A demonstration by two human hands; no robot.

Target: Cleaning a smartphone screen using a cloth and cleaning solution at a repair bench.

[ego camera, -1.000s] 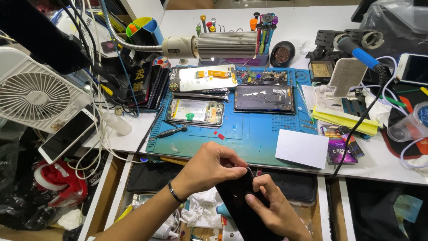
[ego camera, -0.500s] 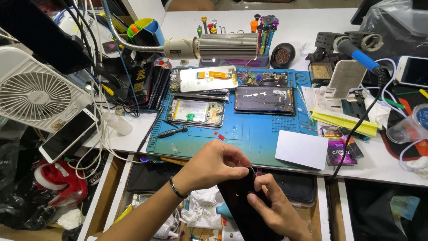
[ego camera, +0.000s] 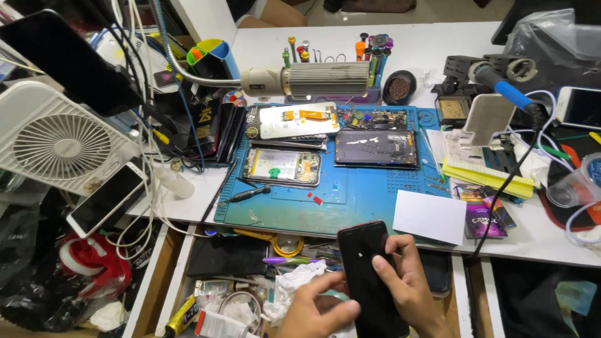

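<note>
The bench [ego camera: 438,56] and its blue mat [ego camera: 363,194] lie as before, opened phones on the mat unmoved; the dark phone [ego camera: 369,275] now stands clear above the open drawer [ego camera: 250,275], its upper half uncovered; the right hand [ego camera: 410,291] grips its edge, thumb on the glass; the left hand [ego camera: 316,310] has dropped from the top to pinch the lower left side.
</note>
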